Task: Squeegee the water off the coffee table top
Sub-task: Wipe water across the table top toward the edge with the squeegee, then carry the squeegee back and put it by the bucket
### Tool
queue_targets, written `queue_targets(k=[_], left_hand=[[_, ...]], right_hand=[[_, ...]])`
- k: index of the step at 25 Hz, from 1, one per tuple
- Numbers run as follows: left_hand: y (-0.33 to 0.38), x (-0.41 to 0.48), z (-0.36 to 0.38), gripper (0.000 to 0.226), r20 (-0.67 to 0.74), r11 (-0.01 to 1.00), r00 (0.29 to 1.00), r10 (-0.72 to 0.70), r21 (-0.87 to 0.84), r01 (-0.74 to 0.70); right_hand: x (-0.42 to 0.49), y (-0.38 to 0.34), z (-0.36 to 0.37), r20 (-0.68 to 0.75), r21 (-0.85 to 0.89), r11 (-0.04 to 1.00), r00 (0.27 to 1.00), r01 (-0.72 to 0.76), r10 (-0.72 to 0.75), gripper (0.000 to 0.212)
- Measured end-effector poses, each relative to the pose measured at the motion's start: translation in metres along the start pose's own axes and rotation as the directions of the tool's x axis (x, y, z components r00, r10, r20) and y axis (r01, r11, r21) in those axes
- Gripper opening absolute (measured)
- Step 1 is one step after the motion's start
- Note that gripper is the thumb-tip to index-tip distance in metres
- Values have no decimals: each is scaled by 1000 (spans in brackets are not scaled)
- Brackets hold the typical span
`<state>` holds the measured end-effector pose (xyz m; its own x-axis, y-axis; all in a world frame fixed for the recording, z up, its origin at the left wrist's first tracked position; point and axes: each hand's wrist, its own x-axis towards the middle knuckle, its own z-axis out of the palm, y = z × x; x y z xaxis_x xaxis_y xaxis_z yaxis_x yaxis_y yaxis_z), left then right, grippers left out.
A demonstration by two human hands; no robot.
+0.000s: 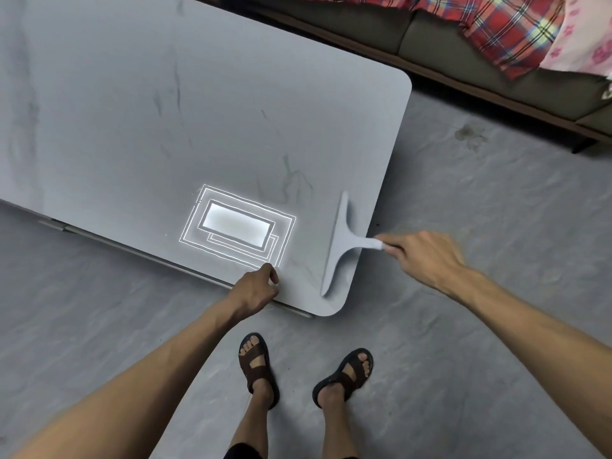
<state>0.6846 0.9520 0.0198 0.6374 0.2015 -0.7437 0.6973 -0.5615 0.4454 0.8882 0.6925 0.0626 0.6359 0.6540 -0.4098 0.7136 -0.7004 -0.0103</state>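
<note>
The grey coffee table top [139,104] fills the upper left, with faint streaks and a bright ceiling-light reflection near its front edge. A pale grey T-shaped squeegee [336,246] lies with its blade on the table close to the right end, running roughly parallel to that short edge. My right hand [420,256] grips the squeegee's handle just past the table's right edge. My left hand [256,288] rests at the front edge near the rounded corner, fingers curled and pressing on the top, holding nothing that I can see.
A dark sofa [447,38] with a red plaid cloth [510,31] and a pink floral cloth [583,44] stands beyond the table's right end. Grey marbled floor [480,210] surrounds the table. My sandalled feet [298,369] stand just below the corner.
</note>
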Motion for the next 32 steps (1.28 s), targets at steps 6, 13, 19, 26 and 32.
queue_targets(k=[6, 13, 19, 26, 32], left_hand=[[-7, -12, -20, 22, -11, 1000, 1000, -4, -7, 4], [31, -62, -66, 17, -13, 998, 998, 53, -41, -54], [85, -149, -111, 14, -86, 972, 995, 56, -221, -74], [142, -280, -86, 24, -173, 751, 976, -132, -660, -15], [179, -398, 0, 24, -262, 471, 932, -249, -874, -120]], right_hand=[[-14, -12, 20, 86, -117, 993, 996, -9, 19, 28], [-56, 4, -52, 32, -49, 969, 969, -243, 245, 33], [-54, -77, -156, 442, 870, 204, 893, -450, 84, 21], [-82, -118, -232, 511, 859, 148, 799, -491, -317, 10], [-183, -161, -257, 551, 834, 377, 645, -403, -529, 16]])
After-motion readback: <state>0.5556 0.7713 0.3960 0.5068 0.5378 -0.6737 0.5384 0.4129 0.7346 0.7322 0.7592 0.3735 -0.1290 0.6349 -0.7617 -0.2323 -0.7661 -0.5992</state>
